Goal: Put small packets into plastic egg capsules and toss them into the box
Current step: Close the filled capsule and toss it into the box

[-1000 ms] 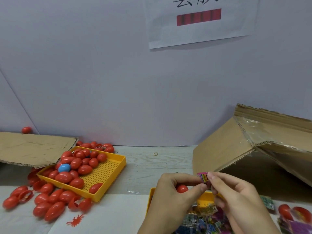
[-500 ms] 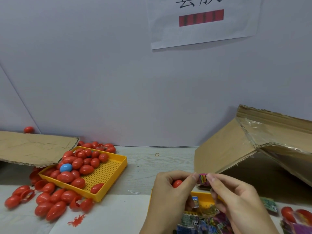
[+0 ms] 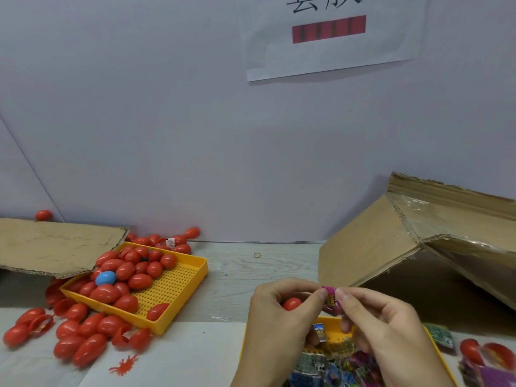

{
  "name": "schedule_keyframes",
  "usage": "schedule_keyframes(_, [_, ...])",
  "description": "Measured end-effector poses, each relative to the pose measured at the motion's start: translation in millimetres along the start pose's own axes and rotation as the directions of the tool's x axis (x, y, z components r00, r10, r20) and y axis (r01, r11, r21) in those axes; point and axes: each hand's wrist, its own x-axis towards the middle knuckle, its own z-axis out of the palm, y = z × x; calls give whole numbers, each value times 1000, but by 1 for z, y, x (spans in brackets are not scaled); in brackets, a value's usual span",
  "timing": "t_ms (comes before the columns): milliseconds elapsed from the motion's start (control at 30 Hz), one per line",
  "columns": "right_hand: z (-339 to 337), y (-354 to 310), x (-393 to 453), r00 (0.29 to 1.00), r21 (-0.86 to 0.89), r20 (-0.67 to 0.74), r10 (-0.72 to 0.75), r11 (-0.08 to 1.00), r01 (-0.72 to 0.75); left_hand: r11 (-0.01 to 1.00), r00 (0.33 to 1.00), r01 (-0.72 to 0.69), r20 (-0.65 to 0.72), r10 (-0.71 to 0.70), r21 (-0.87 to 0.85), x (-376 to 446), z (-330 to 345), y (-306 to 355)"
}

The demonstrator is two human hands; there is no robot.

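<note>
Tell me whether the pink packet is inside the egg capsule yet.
Not yet. The pink packet is pinched between both hands, left hand and right hand, outside the red capsule in the left palm.

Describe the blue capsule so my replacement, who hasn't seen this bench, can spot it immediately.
Start at the yellow perforated tray on the left side of the table, partly tucked under a flat cardboard flap. In the heap of red egg capsules filling its left half, the blue capsule lies near the tray's left edge. It is the only blue egg.
</note>
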Motion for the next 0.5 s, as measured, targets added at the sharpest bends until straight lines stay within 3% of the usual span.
schedule_keyframes(100, [0, 4, 3, 1000, 35, -27, 8, 999, -7, 1000, 1000, 11, 29, -10, -25, 0, 2, -1])
schedule_keyframes(200, [-3, 8, 8, 991, 182, -100, 88, 981, -69, 966, 996, 82, 1, -84, -245, 3, 2, 2])
schedule_keyframes(333, [-7, 4, 8, 981, 309, -98, 170, 942, -133, 846, 953, 182, -122, -278, -501, 10, -6, 0])
schedule_keyframes(500, [-5, 0, 6, 980, 331, -92, 175, 934, -135, 657, 930, 245, -18, -367, -713, 8, -9, 5])
